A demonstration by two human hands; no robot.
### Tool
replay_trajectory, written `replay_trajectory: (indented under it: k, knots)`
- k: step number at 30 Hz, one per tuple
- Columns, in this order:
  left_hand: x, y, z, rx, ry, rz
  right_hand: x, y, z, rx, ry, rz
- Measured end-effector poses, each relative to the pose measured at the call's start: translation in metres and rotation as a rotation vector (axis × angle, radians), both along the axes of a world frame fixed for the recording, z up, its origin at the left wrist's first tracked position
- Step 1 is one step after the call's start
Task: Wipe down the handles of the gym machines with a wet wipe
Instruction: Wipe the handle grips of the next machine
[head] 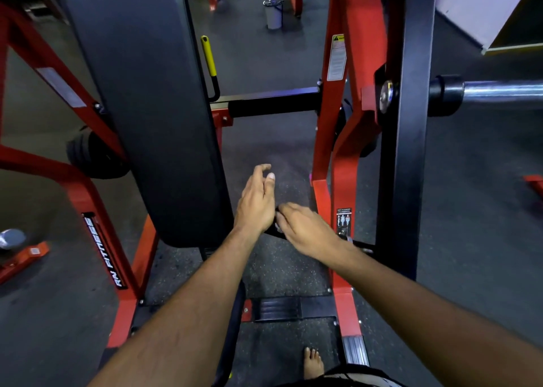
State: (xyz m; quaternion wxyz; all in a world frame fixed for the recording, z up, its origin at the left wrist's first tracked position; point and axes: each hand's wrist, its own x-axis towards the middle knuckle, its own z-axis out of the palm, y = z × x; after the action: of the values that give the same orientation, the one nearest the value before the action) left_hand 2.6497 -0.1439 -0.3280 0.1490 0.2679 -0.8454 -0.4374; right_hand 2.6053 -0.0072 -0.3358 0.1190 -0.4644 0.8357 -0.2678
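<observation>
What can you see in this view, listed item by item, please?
pad: 1, black, upper left
frame: 1, red, both sides
yellow lever: 1, behind the pad
handle: 1, black, centre, under the hands
chrome bar: 1, right
bin: 1, grey, far floor
foot: 1, bare, bottom
left hand: fingers relaxed, above the handle
right hand: over the handle; a wipe is not clearly visible

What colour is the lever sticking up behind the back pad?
Yellow lever with a black lower end, head view.
</observation>
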Motion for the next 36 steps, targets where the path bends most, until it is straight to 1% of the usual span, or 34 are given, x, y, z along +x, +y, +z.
replay_trajectory:
  k: [2,4,6,7,8,10,11,13,14,15,17,19,23,27,30,32,34,36]
  knots:
    - [0.001,0.001,0.001,-0.002,0.003,-0.007,0.009,0.01,-0.009,0.033,0.063,0.029]
    - [0.001,0.002,0.002,0.004,0.009,-0.011,0.015,0.014,-0.011,0.034,0.082,0.008]
    - [0.001,0.002,0.003,0.012,0.02,-0.017,0.016,0.005,-0.004,0.041,0.033,-0.087]
    - [0.001,0.001,0.003,0.018,0.023,-0.013,0.013,-0.003,0.001,0.081,-0.016,-0.137]
    - [0.0,0.001,0.004,0.032,0.028,-0.004,0.01,-0.013,0.007,0.124,-0.111,-0.163]
    - [-0.001,0.001,0.004,0.076,0.039,0.022,-0.002,-0.029,0.018,0.229,-0.361,-0.107]
    - [-0.002,0.0,0.004,0.087,0.043,0.032,-0.009,-0.037,0.022,0.262,-0.526,-0.065]
    - [-0.002,0.001,0.003,0.089,0.054,0.053,-0.021,-0.048,0.026,0.26,-0.868,-0.033]
    - [-0.001,0.001,0.003,0.089,0.058,0.071,-0.025,-0.054,0.026,0.258,-0.951,-0.01]
    - [-0.002,0.0,0.001,0.088,0.067,0.094,-0.027,-0.059,0.025,0.253,-0.982,0.02]
    - [0.0,0.001,0.001,0.083,0.078,0.122,-0.026,-0.063,0.021,0.24,-1.0,0.047]
    - [0.001,0.002,0.003,0.034,0.069,0.093,-0.027,-0.06,0.017,0.233,-0.987,0.05]
    - [0.003,0.003,0.007,-0.008,0.043,0.068,-0.029,-0.046,0.012,0.35,-0.926,0.025]
    - [0.004,0.004,0.008,-0.001,0.018,0.066,-0.044,-0.003,0.003,0.402,-0.864,-0.046]
    - [0.005,0.005,0.01,0.016,0.013,0.064,-0.057,0.04,-0.001,0.506,-0.784,-0.087]
    - [0.005,0.005,0.01,0.022,0.019,0.057,-0.057,0.053,0.0,0.52,-0.737,-0.105]
    - [0.006,0.006,0.01,0.025,0.021,0.043,-0.054,0.054,-0.001,0.489,-0.744,-0.147]
    - [0.005,0.007,0.01,0.028,0.034,0.04,-0.052,0.05,0.0,0.482,-0.805,-0.202]
